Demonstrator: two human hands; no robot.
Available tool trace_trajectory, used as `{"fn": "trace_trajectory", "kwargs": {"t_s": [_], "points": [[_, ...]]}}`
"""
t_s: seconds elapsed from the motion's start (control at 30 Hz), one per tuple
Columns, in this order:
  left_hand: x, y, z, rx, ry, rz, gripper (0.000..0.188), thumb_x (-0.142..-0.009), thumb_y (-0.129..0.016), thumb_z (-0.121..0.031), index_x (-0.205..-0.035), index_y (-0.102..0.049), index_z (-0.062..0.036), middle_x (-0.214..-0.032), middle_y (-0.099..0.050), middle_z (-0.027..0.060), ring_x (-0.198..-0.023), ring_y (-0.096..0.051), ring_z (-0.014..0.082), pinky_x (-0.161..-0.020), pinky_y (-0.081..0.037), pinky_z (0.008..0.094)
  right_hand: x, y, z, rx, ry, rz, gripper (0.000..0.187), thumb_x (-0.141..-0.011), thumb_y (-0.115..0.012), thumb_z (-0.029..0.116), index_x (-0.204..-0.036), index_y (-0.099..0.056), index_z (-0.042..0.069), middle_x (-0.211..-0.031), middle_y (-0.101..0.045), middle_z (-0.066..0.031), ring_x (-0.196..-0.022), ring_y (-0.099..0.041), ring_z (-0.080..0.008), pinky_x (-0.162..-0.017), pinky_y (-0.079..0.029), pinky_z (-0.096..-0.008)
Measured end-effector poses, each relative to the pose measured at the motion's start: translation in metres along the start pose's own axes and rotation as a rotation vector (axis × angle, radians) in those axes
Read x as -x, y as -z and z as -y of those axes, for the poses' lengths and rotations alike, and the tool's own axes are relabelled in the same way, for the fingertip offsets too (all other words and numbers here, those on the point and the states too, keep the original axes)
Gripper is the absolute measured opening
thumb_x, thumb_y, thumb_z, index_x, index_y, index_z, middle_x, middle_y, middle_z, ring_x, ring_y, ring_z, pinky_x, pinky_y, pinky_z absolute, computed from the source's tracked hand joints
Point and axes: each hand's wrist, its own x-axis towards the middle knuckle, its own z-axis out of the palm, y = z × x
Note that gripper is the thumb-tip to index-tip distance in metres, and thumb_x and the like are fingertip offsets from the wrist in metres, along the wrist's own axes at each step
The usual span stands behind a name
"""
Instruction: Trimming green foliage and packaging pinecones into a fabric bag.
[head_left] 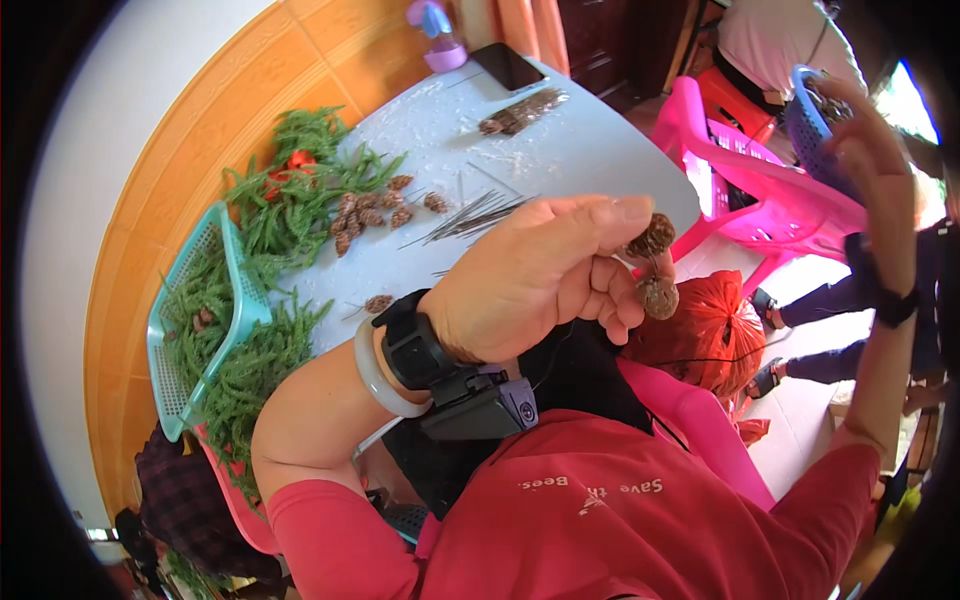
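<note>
My left hand (545, 275) is raised in front of me and pinches two small brown pine cones (655, 268) between thumb and fingers, one above the other. A dark wrist device and a pale bangle sit on that wrist. My right hand (868, 135) is lifted high at the right and grips the rim of a blue plastic basket (808, 118) that holds more cones. Below both hands is a pale blue table (580, 150).
On the table lie green fir sprigs (300, 190), loose pine cones (372, 212), thin wires (475, 215) and a wrapped bundle (522, 112). A teal basket (235, 300) of greenery stands at the left edge. Pink plastic chairs (750, 195) and an orange bag (712, 320) are at the right.
</note>
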Motion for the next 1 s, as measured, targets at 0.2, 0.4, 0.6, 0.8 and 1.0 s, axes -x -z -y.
{"fn": "trace_trajectory", "kwargs": {"t_s": [0.2, 0.4, 0.6, 0.8, 1.0], "points": [[-0.024, -0.028, 0.007, 0.044, -0.011, 0.116, 0.040, -0.097, -0.045, -0.035, -0.104, -0.058, 0.0017, -0.096, -0.063, 0.0131, -0.079, -0.063, 0.0192, -0.066, -0.052, 0.0320, 0.014, -0.032, 0.011, -0.161, 0.483, 0.481, 0.047, -0.080, -0.071, 0.027, -0.114, -0.059, -0.002, -0.104, -0.063, -0.0073, -0.082, -0.058, -0.0121, -0.072, -0.046, -0.0253], [-0.031, -0.040, 0.019, -0.226, -0.074, 0.140, 0.044, -0.097, -0.044, -0.040, -0.098, -0.058, 0.0021, -0.094, -0.063, 0.0144, -0.080, -0.063, 0.0200, -0.065, -0.052, 0.0314, 0.026, -0.016, 0.003, -0.653, 0.043, 0.397, 0.036, -0.086, -0.065, 0.026, -0.107, -0.059, -0.003, -0.102, -0.063, -0.0110, -0.077, -0.058, -0.0135, -0.068, -0.047, -0.0247], [-0.022, -0.032, 0.018, 0.011, -0.100, 0.108, 0.045, -0.098, -0.042, -0.039, -0.094, -0.058, 0.0020, -0.093, -0.063, 0.0154, -0.078, -0.064, 0.0223, -0.065, -0.052, 0.0308, -0.005, 0.092, -0.038, -0.458, 0.104, -0.216, 0.027, -0.096, -0.049, 0.019, -0.108, -0.056, -0.005, -0.098, -0.062, -0.0141, -0.072, -0.058, -0.0128, -0.062, -0.049, -0.0222], [-0.014, -0.020, 0.025, 0.078, -0.179, -0.013, 0.042, -0.099, -0.041, -0.037, -0.083, -0.055, -0.0016, -0.084, -0.062, 0.0143, -0.074, -0.064, 0.0249, -0.062, -0.052, 0.0343, 0.017, 0.137, -0.055, -0.713, -0.030, -0.228, 0.025, -0.097, -0.045, 0.014, -0.111, -0.055, -0.004, -0.102, -0.060, -0.0158, -0.079, -0.062, -0.0155, -0.062, -0.053, -0.0224], [-0.026, -0.007, 0.036, 0.120, -0.244, -0.111, 0.039, -0.099, -0.041, -0.035, -0.075, -0.049, -0.0061, -0.077, -0.059, 0.0110, -0.068, -0.062, 0.0239, -0.058, -0.051, 0.0366, 0.041, 0.101, -0.019, -0.764, 0.053, -0.105, 0.024, -0.095, -0.051, 0.012, -0.113, -0.054, -0.003, -0.107, -0.058, -0.0169, -0.083, -0.064, -0.0192, -0.064, -0.055, -0.0252]]}}
